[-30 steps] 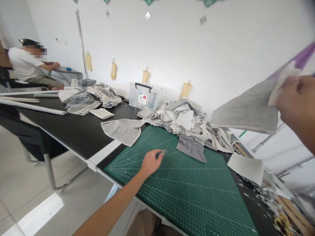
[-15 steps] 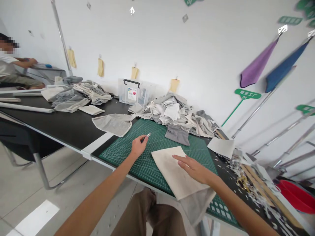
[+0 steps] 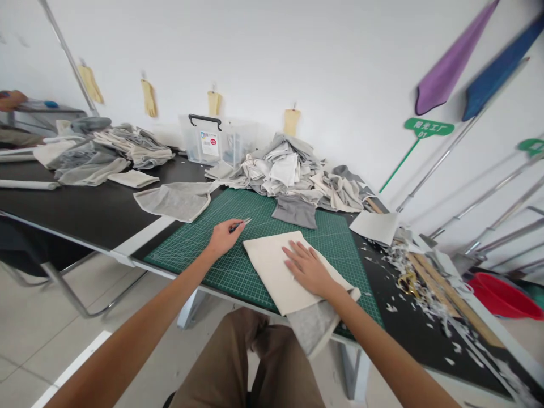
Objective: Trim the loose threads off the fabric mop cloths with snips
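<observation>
Cream-and-grey cloth (image 3: 272, 266) lies across the near edge of our gridded green cutting mat (image 3: 334, 241), its cream face up and its grey part hanging below that edge. On this cream face, over the mat, our right hand (image 3: 312, 275) rests open and flat, fingers extended. Above the mat's left half, our left hand (image 3: 225, 238) is curled closed around a small metal-tipped tool (image 3: 242, 223), largely hidden by the fingers. At the mat's far side we see a dark grey cloth piece (image 3: 294, 212), and beyond the mat, a fabric heap (image 3: 284, 167) and clear plastic box (image 3: 210, 144) on the black table (image 3: 102, 204). Right of the mat, we see gold-handled scissors (image 3: 408, 283) among pale scraps (image 3: 393, 262).
</observation>
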The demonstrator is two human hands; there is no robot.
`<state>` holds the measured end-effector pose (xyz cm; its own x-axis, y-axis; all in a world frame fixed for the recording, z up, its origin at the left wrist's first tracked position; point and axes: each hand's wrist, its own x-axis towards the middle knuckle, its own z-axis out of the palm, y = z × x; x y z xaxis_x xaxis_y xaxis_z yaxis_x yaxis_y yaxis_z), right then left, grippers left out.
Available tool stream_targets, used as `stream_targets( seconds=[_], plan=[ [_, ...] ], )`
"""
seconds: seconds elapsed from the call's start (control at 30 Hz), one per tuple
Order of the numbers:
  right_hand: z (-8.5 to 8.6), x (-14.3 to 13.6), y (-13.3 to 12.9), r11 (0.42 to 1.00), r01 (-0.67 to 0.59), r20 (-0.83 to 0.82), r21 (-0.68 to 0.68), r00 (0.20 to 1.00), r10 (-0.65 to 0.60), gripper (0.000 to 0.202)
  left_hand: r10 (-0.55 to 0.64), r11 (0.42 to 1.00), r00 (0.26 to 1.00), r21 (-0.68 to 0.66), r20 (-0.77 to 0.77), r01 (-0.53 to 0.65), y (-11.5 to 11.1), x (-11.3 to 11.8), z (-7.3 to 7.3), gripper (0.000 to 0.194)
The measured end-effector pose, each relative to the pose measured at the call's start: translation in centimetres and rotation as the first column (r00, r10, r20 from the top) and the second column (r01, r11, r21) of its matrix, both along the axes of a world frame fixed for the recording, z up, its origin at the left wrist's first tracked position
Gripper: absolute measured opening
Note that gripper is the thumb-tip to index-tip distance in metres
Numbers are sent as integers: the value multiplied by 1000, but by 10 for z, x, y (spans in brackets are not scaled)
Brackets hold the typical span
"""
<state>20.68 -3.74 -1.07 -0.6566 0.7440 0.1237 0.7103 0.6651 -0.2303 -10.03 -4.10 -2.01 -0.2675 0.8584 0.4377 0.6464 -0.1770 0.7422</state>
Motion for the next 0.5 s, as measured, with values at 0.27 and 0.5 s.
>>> stream_targets(
  seconds=[0.27, 0.5],
  plan=[
    [-4, -6, 30, 992, 116, -68, 49, 991, -113, 44, -4, 1000, 1000, 13, -20, 4, 1, 1, -1, 38],
    [-5, -4, 32, 988, 148, -171, 44, 975, -139, 39, -70, 998, 996, -6, -64, 70, -4, 8, 6, 36]
  ],
)
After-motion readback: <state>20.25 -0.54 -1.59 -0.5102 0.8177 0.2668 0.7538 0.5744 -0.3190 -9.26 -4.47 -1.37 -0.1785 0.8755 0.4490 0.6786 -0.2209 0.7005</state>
